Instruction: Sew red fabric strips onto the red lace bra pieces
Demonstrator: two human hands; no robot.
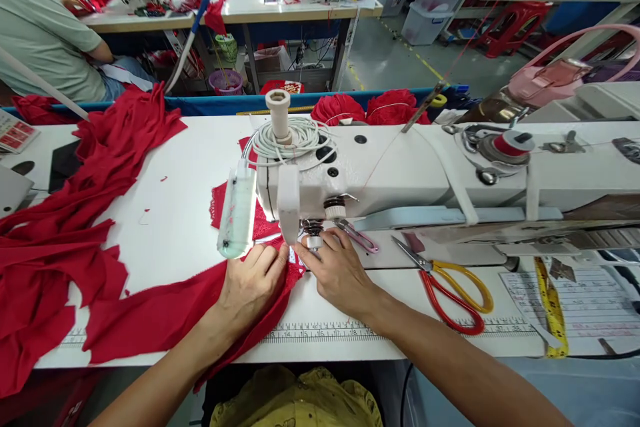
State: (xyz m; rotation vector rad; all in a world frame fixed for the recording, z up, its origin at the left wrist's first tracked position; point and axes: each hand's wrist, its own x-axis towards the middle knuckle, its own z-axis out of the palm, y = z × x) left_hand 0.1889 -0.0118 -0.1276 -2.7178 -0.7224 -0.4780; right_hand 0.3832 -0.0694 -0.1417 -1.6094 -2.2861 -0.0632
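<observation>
A long strip of red fabric [165, 313] runs across the table to the head of a white sewing machine [400, 160]. My left hand [255, 280] is closed on this fabric just left of the needle area, knuckles up. To the right of the needle area, my right hand [343, 273] has its thumb at the fabric's edge and its fingers bent beside the presser mechanism [314, 240]. Its fingertips are partly hidden. A piece of red lace [217, 203] lies behind the clear guard plate [237, 213]. The needle tip is hidden.
Scissors [455, 287] with red and yellow handles lie right of my right hand, near a yellow tape measure [550, 307]. A heap of red fabric [100, 167] covers the table's left side. A co-worker [45, 33] sits at the far left.
</observation>
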